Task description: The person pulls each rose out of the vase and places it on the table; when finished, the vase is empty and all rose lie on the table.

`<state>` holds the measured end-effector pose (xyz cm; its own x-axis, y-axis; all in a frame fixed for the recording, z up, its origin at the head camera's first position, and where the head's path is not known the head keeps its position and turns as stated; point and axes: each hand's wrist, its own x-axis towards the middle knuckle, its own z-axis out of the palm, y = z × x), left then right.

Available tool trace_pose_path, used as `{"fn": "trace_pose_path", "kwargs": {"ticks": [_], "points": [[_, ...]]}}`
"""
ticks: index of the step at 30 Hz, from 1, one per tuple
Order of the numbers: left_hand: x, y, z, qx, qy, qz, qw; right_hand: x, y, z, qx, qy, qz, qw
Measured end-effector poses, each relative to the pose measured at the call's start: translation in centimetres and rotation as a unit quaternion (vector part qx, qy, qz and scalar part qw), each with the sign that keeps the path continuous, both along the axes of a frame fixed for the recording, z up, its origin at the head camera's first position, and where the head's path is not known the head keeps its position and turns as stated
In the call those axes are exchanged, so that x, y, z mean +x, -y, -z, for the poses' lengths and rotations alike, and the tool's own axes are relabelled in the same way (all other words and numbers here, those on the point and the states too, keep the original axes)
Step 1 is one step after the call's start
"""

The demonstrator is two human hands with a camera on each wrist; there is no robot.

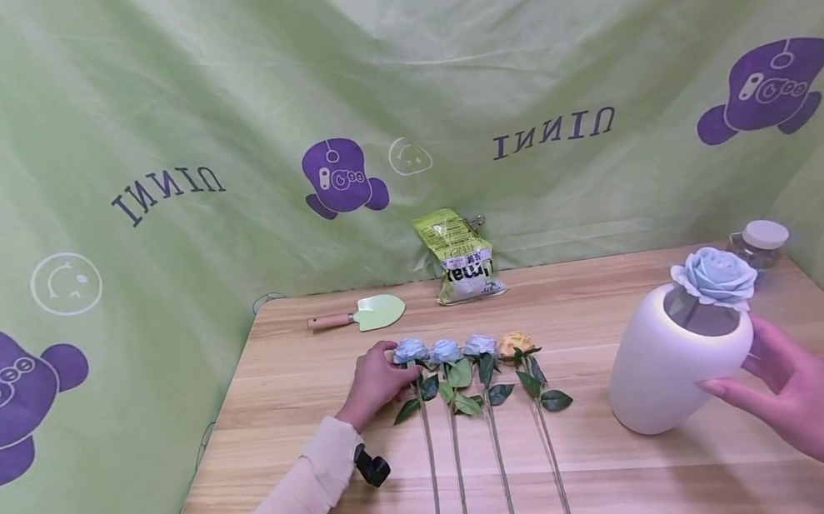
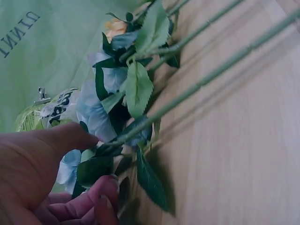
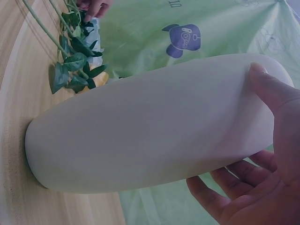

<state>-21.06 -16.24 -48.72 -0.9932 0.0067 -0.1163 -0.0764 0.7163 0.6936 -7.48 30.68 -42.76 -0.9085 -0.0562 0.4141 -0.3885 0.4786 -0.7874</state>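
Observation:
My left hand (image 1: pixel 382 380) pinches the leftmost blue artificial rose (image 1: pixel 410 351) just below its bloom, thumb (image 2: pixel 77 138) against the stem and fingers curled beneath. To its right lie a second blue rose (image 1: pixel 445 351), a pale blue-lilac rose (image 1: pixel 479 344) and an orange-yellow rose (image 1: pixel 516 344), their stems pointing toward me. At the right, my right hand (image 1: pixel 795 384) grips a white vase (image 1: pixel 666 381) from its right side, the thumb (image 3: pixel 272 89) across from the fingers. One light blue rose (image 1: pixel 716 277) stands in the vase, its bloom above the rim.
Behind the roses lies a small trowel (image 1: pixel 378 312) with a wooden handle. A clipped green-and-white bag (image 1: pixel 461 260) stands at the table's back edge, before a green printed curtain (image 1: pixel 392 66). A white-lidded jar (image 1: pixel 763 241) sits behind the vase.

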Motion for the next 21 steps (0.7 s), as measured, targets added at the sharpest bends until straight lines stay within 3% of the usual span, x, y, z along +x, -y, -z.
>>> {"fn": "trace_pose_path", "kwargs": {"ticks": [5,9,12,14,17,21], "points": [[0.2,0.2,-0.2,-0.073,-0.027,0.021,0.9968,0.0,0.0,0.0,0.000,0.000,0.000,1.0000],[0.4,0.1,-0.2,-0.083,-0.027,0.037,0.9955,0.1,0.0,-0.1,0.001,-0.001,-0.002,1.0000],[0.6,0.2,-0.3,-0.120,-0.044,0.043,0.9909,0.1,0.1,-0.1,0.003,-0.001,-0.003,1.0000],[0.6,0.2,-0.4,-0.164,-0.075,0.042,0.9828,0.2,0.0,-0.1,0.003,0.000,-0.001,1.0000],[0.7,0.3,-1.1,-0.224,-0.136,0.034,0.9645,0.2,0.0,-0.1,0.005,0.003,-0.001,1.0000],[0.7,0.1,-2.7,-0.253,-0.212,0.025,0.9435,0.2,0.0,-0.1,0.005,0.001,-0.001,1.0000]]}}
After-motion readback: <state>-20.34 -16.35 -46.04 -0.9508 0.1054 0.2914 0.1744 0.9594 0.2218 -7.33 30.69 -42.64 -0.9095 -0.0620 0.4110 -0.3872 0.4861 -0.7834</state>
